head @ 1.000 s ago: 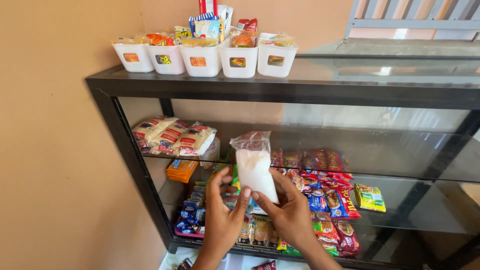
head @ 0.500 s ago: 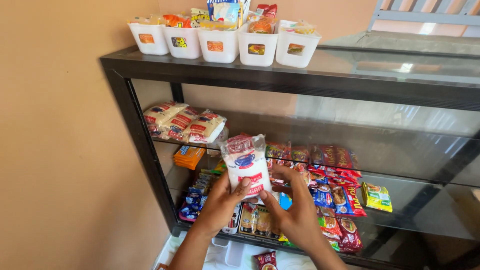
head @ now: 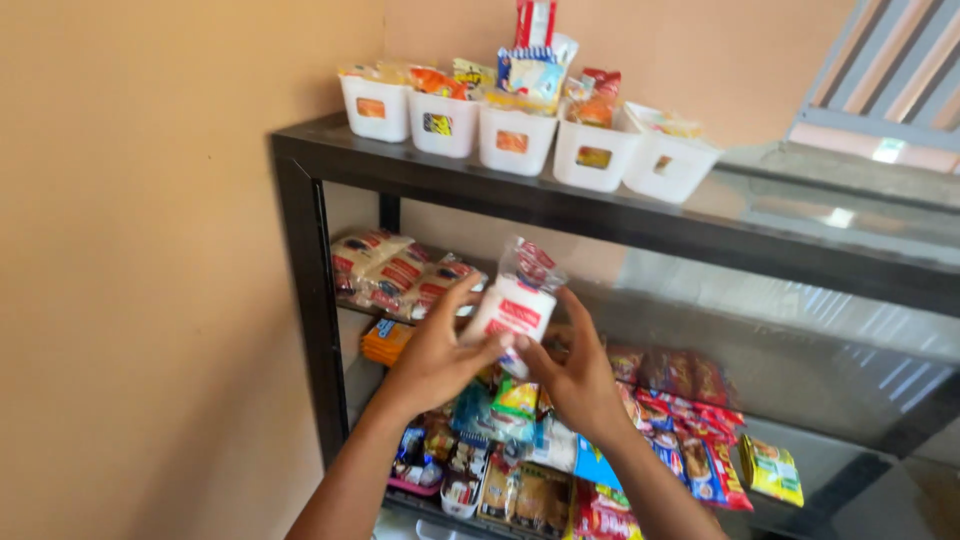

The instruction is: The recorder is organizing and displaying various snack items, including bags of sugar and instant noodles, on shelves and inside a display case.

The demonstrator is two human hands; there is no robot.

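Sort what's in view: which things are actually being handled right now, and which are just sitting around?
In hand:
- small white packet with red label, gripped from both sides
- left hand
- right hand

Sitting around:
- white bins of snacks on the black glass cabinet
- stacked packets on the upper inner shelf
- orange box
- mixed colourful sachets on the lower shelves

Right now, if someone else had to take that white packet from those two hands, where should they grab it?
Probably the crinkled, see-through top of the white packet, coming from above. The packet stands about upright and tilted a little, and the left hand and right hand cover its lower sides and bottom, so only the upper part is free. The picture is blurred, so how firm the top is cannot be told.
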